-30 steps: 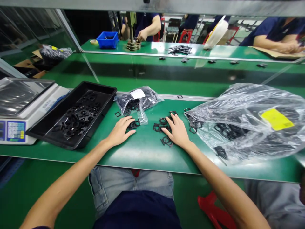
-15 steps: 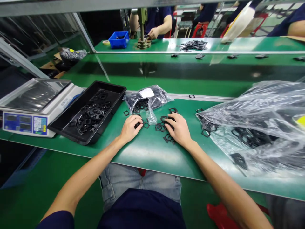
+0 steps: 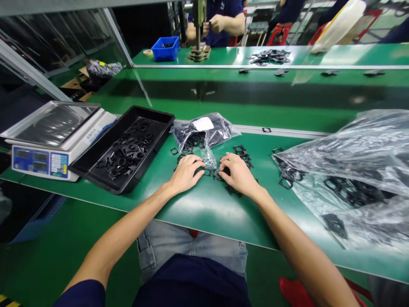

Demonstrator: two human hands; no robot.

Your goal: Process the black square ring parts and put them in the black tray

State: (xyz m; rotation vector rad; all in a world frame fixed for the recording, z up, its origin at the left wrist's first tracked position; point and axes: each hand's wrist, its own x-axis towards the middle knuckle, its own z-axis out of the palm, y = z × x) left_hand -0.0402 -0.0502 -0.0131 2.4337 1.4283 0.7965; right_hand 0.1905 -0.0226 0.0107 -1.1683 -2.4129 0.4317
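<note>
Both hands rest low over the green table among small black plastic frames with round openings. My left hand is open, thumb apart from its curved fingers, beside a single black frame. More frames lie partly hidden behind that hand. My right hand is curled, with thumb and fingertips at a small black plastic part. Other black frames lie behind and under the right hand, partly covered. Just beyond the hands sits a clear plastic bag with black frames inside and a white label.
Left are a black tray holding loose parts and a weighing scale. A large clear bag with black frames spreads at right. Across the green conveyor, a co-worker's hands are near a press and blue bin.
My left hand has moved right, toward the single frame, and its grasp has loosened. My right hand has drawn its fingers closer together over the parts. The camera view has shifted slightly.
</note>
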